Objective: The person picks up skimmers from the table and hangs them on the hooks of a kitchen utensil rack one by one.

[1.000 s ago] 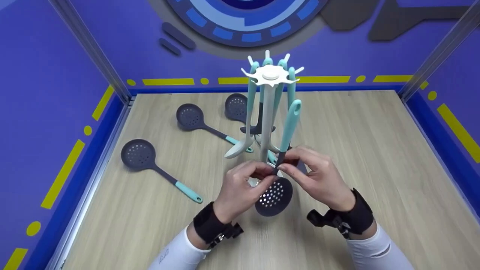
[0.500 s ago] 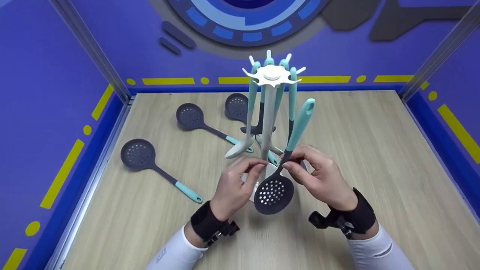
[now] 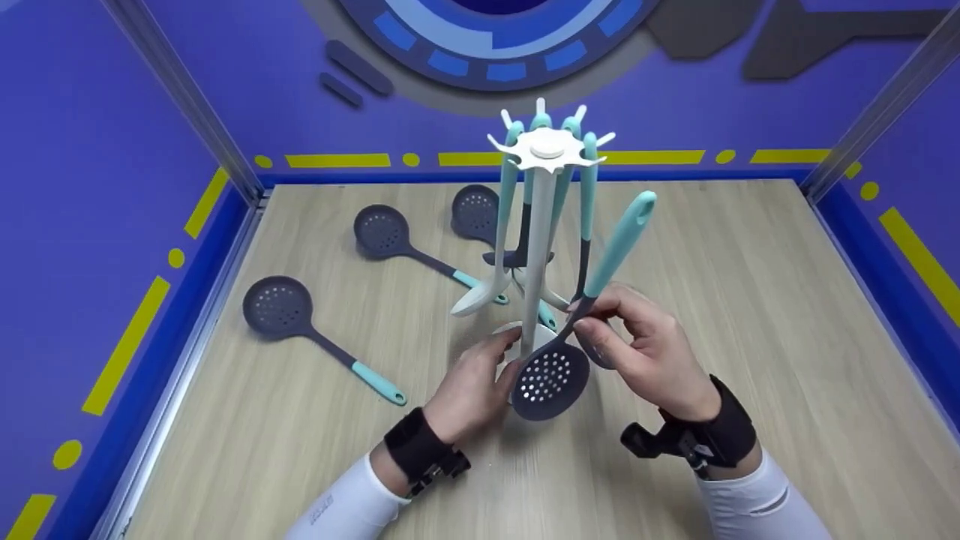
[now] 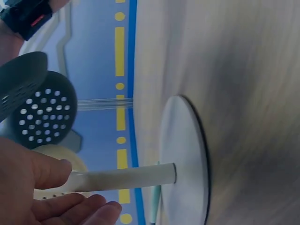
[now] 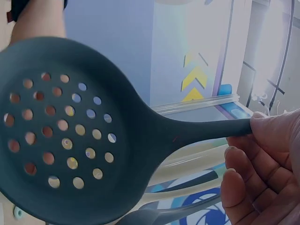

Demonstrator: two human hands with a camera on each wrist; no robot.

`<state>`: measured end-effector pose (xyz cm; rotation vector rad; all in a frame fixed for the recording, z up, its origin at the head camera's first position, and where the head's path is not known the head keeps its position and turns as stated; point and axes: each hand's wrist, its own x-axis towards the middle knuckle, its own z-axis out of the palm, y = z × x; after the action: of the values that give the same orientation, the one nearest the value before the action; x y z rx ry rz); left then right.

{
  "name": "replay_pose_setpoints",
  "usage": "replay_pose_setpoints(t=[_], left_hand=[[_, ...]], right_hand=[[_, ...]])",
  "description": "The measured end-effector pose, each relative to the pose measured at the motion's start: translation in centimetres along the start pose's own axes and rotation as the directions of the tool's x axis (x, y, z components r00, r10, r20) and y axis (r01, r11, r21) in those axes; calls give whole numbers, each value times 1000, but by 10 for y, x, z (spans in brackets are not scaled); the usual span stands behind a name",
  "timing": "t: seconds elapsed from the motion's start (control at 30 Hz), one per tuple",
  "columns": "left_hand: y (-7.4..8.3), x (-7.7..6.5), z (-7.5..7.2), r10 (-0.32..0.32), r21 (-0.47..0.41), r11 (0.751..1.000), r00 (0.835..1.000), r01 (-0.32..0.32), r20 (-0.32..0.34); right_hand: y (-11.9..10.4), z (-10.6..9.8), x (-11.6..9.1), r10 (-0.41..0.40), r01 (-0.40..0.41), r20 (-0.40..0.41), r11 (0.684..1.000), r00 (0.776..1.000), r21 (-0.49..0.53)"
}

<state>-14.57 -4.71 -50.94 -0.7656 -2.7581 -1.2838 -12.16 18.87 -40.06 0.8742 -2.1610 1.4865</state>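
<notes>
My right hand (image 3: 652, 352) pinches a dark grey skimmer (image 3: 551, 382) by its neck between thumb and fingers. Its round perforated head hangs low, and the mint handle (image 3: 622, 240) tilts up to the right. In the right wrist view the skimmer head (image 5: 70, 131) fills the left side and the hand (image 5: 267, 164) holds the shaft. A white utensil stand (image 3: 538, 255) rises just behind. My left hand (image 3: 476, 390) is at the lower part of its pole, thumb and fingers spread around it. The left wrist view shows the pole (image 4: 126, 180) and round base (image 4: 183, 154) beyond that hand (image 4: 42, 183).
Several mint-handled utensils hang from the stand's hooked top (image 3: 547, 150), among them a pale ladle (image 3: 476, 296). Three more skimmers lie on the wooden table (image 3: 750, 300): at the left (image 3: 277, 307), farther back (image 3: 382, 232), and behind the stand (image 3: 474, 210). Blue walls enclose the table.
My left hand has let go of the skimmer's neck and moved left and down to the stand's pole. In my right hand the skimmer has tilted, its handle swinging right.
</notes>
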Motion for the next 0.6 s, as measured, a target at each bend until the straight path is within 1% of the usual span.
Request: replay_pose_setpoints(t=[0.07,0.17,0.27,0.37,0.47,0.57,0.6], left_hand=[[-3,6,5,6,-12,1000,1000,-6,8],[-8,15,12,6,-32,999,1000,-6,-5],[-11,21,17,6,-34,999,1000,-6,-5],[-14,24,20,15,-5,1000,1000,-15,8],[-16,24,22,20,21,1000,1000,-20,8],[-17,24,23,33,21,999,999,-33,-9],[-17,24,23,47,22,999,999,-46,-19]], right_hand=[[0,0,0,-1,1,-3,1000,1000,4],[0,1,1,-1,1,-11,1000,1000,21],[-1,2,3,17,-16,-22,999,1000,49],[-2,2,6,42,-40,-31,996,999,78],[-3,4,9,65,-62,-30,992,997,112],[-3,6,13,65,-60,-26,986,998,156],[-3,6,14,65,-60,-26,984,998,168]])
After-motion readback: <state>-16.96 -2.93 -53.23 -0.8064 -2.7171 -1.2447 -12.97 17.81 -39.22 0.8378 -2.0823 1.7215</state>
